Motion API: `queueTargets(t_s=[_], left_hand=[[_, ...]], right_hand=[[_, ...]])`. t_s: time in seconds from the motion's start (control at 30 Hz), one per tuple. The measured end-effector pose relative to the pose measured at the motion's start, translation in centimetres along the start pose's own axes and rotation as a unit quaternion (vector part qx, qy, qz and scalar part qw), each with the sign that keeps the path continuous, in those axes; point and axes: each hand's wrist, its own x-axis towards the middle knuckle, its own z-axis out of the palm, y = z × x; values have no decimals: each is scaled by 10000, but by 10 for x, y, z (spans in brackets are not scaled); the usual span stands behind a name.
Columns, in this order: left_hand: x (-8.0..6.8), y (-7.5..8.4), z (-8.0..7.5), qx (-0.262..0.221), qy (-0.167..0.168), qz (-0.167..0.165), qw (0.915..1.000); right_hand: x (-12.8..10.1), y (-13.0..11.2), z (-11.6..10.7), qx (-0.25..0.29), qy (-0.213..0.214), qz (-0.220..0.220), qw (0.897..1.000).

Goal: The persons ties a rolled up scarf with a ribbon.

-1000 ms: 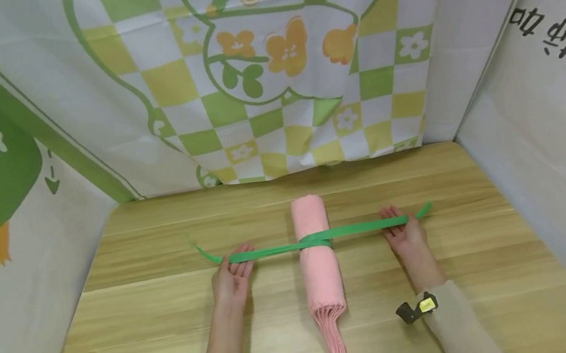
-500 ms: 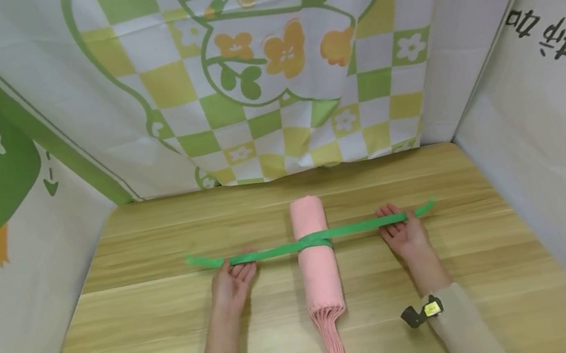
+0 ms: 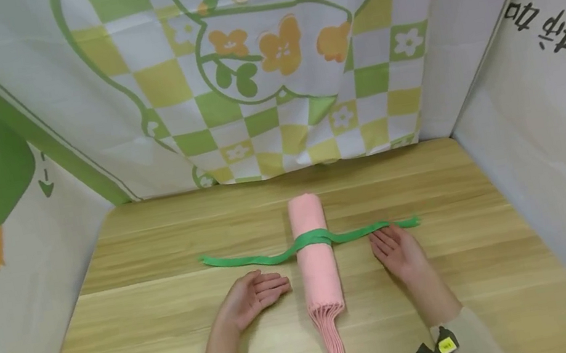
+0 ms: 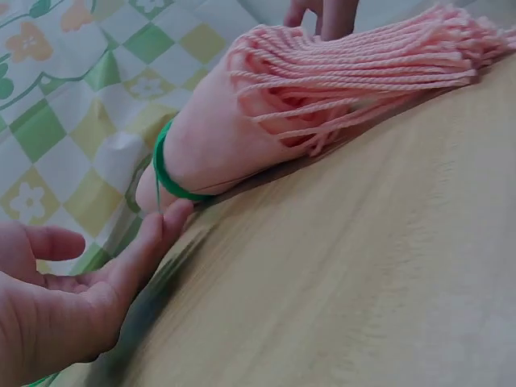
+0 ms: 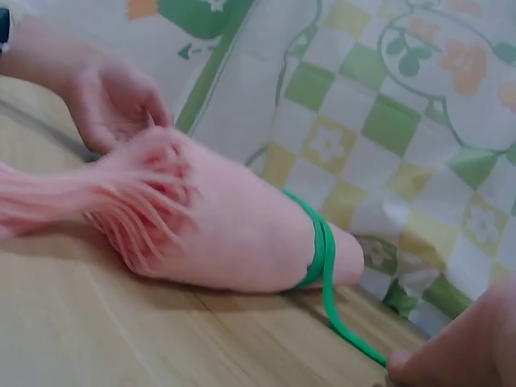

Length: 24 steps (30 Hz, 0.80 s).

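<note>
A pink fringed scarf (image 3: 320, 279), rolled into a tube, lies on the wooden table with its fringe (image 3: 334, 343) toward me. A green ribbon (image 3: 241, 261) is wound around the roll's middle, its two tails stretching slackly to either side. My left hand (image 3: 252, 297) is left of the roll, palm showing and fingers extended toward it, holding nothing, below the left tail. On the other side, my right hand (image 3: 399, 254) has relaxed fingers, and its fingertips reach the right tail. In the right wrist view, the ribbon (image 5: 329, 298) runs down to that hand's thumb (image 5: 403, 367).
A wood-grain table (image 3: 135, 332) carries the scarf. Behind it hangs a checked, flower-printed cloth (image 3: 279, 83). Printed white panels flank the table, the left panel (image 3: 18, 308) and the right panel (image 3: 547, 144) rising at its sides.
My left hand has let go of the ribbon's left tail and moved nearer the roll. Both tails have gone from taut to slack. My right hand has shifted slightly left and toward me.
</note>
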Motion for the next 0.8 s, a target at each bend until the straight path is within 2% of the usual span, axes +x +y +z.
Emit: queueTargets(t_s=[0.1,0.17,0.23,0.33,0.4,0.47,0.63,0.67,0.8], left_hand=[[2,-1,6,134,-109,13,9999],[7,-2,12,238,-10,50,9997],[13,-3,19,230,216,113,9994],[25,-6,30,-112,602,196,9979],[32,-9,38,-514,788,221,9953],[38,-12,44,-1012,933,213,9903],[46,-14,54,-2076,1304,202,9693],[47,-14,55,-2217,1393,198,9649],[54,-11,62,-2430,1559,274,9570]], right_hand=[[-10,9,4,-198,34,104,9997],[-11,18,9,-387,-19,300,9988],[-5,29,16,-528,-296,587,9964],[8,45,27,-453,-787,933,9915],[17,55,33,-272,-926,1039,9899],[23,63,36,-125,-821,938,9921],[35,75,39,159,-447,502,9976],[36,76,39,171,-433,428,9980],[43,77,43,276,-340,134,9990]])
